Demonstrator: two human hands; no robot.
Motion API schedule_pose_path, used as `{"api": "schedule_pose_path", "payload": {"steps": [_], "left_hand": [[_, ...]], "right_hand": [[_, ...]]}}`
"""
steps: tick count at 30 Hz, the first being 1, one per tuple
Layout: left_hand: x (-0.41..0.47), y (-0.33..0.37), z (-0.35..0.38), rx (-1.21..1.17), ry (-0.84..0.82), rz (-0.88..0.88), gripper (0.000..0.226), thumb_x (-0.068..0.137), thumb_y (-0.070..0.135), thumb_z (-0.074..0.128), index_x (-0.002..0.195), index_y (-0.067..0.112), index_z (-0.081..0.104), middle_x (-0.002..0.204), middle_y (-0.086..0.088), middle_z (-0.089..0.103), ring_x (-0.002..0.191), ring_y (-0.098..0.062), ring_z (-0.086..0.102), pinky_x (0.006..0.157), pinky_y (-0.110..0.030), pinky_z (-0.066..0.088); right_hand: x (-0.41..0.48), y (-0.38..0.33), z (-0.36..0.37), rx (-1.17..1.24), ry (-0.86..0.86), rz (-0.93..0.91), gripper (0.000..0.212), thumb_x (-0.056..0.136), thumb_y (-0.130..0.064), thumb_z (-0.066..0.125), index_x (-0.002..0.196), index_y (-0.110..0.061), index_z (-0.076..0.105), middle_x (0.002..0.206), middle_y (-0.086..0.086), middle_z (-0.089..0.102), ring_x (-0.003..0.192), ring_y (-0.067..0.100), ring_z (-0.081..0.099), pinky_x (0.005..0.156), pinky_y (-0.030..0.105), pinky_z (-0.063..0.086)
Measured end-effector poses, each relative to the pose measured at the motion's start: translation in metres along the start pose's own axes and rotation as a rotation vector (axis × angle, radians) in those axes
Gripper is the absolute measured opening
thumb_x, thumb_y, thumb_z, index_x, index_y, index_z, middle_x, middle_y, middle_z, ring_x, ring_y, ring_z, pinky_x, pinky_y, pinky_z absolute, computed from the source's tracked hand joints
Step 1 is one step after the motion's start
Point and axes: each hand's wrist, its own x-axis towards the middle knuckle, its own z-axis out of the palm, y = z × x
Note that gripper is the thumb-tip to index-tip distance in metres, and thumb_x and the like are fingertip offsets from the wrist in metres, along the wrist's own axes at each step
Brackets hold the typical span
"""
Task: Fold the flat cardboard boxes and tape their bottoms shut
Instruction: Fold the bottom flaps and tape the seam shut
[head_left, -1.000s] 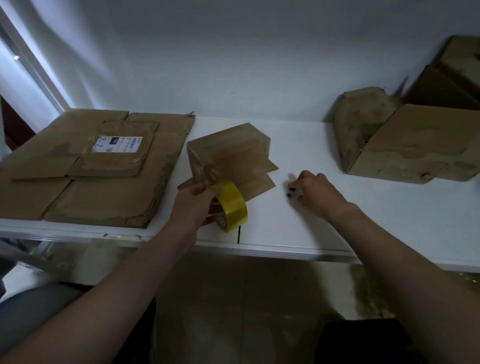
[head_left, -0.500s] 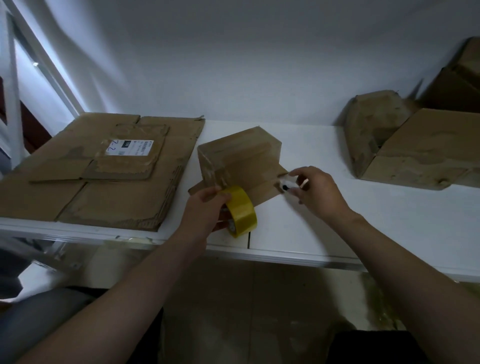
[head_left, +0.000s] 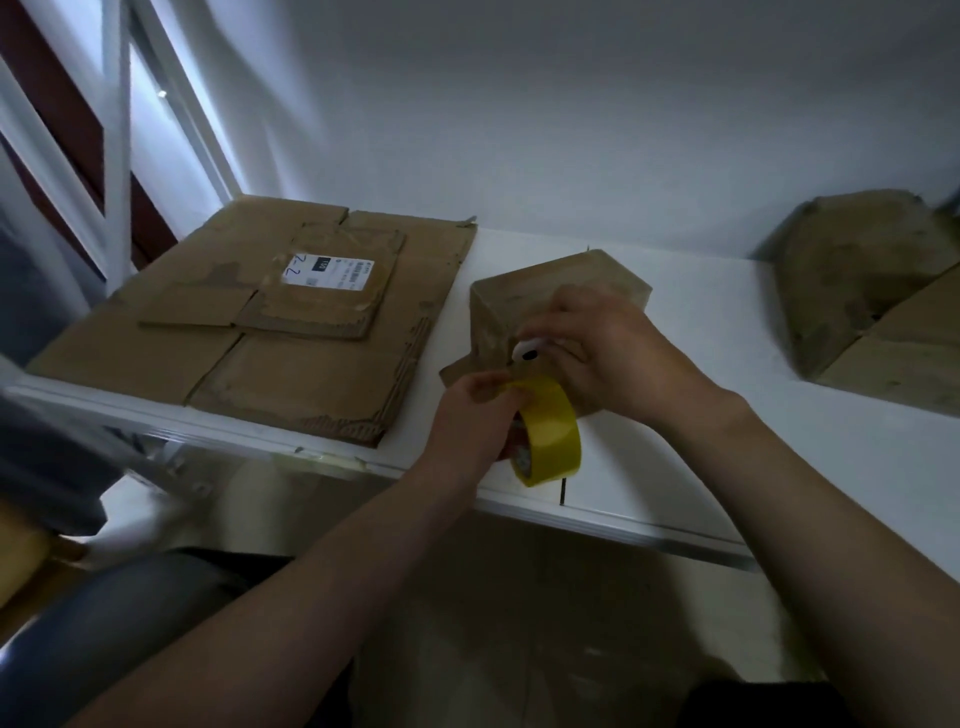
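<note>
A small folded cardboard box (head_left: 550, 291) stands on the white table (head_left: 727, 467), its flaps spread toward me. My left hand (head_left: 472, 421) grips a roll of yellow tape (head_left: 548, 431) just in front of the box, near the table's front edge. My right hand (head_left: 602, 353) is above the roll and against the box's near side, holding a small white tool with a black spot (head_left: 527, 351) between its fingers. The box's lower front is hidden behind both hands.
A stack of flat cardboard boxes (head_left: 270, 322), the top one with a white label, lies at the table's left. Folded boxes (head_left: 872, 291) stand at the right against the wall. A white window frame (head_left: 114, 156) rises at the far left.
My right hand has picked the small white tool off the table and carried it left to the box, just above the tape roll. The left hand kept its hold on the roll.
</note>
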Motion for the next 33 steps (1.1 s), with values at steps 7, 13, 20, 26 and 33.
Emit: {"api": "schedule_pose_path", "payload": {"steps": [7, 13, 20, 26, 33], "left_hand": [[0.000, -0.002, -0.003, -0.003, -0.013, -0.018, 0.032, 0.095, 0.018, 0.065, 0.126, 0.014, 0.065, 0.103, -0.011, 0.068, 0.074, -0.016, 0.063, 0.051, -0.019, 0.046], [0.000, -0.003, -0.002, -0.002, -0.008, -0.030, 0.028, 0.093, 0.023, 0.067, 0.121, 0.017, 0.068, 0.095, -0.005, 0.066, 0.073, -0.013, 0.061, 0.059, -0.024, 0.046], [0.001, 0.000, -0.002, 0.015, -0.006, -0.030, 0.030, 0.093, 0.025, 0.067, 0.123, 0.020, 0.066, 0.102, -0.006, 0.070, 0.070, -0.013, 0.063, 0.059, -0.025, 0.047], [0.000, 0.001, 0.003, 0.089, -0.041, -0.002, 0.031, 0.092, 0.027, 0.067, 0.122, 0.021, 0.067, 0.106, -0.007, 0.068, 0.077, -0.016, 0.064, 0.062, -0.028, 0.048], [0.000, 0.001, 0.008, 0.143, -0.076, -0.011, 0.022, 0.092, 0.030, 0.065, 0.113, 0.023, 0.068, 0.100, -0.004, 0.064, 0.085, -0.019, 0.062, 0.067, -0.031, 0.051]], "right_hand": [[-0.002, 0.002, 0.012, -0.029, 0.000, -0.013, 0.019, 0.091, -0.011, 0.068, 0.107, -0.015, 0.078, 0.095, 0.005, 0.064, 0.090, 0.020, 0.056, 0.077, 0.029, 0.036], [-0.002, 0.003, 0.015, -0.095, -0.030, -0.072, 0.019, 0.090, -0.012, 0.069, 0.108, -0.016, 0.077, 0.093, 0.007, 0.062, 0.088, 0.027, 0.057, 0.071, 0.036, 0.047], [-0.003, 0.000, 0.012, -0.179, -0.047, -0.085, 0.028, 0.074, 0.001, 0.082, 0.099, -0.011, 0.078, 0.084, 0.011, 0.059, 0.077, 0.032, 0.054, 0.063, 0.032, 0.038], [-0.024, 0.030, 0.001, -0.195, -0.026, -0.161, 0.038, 0.080, 0.008, 0.075, 0.113, -0.012, 0.075, 0.103, 0.011, 0.062, 0.091, 0.028, 0.053, 0.067, 0.034, 0.043], [-0.047, 0.053, -0.007, -0.169, 0.053, -0.160, 0.027, 0.093, 0.003, 0.066, 0.115, -0.012, 0.073, 0.108, 0.009, 0.062, 0.095, 0.031, 0.054, 0.079, 0.042, 0.046]]}}
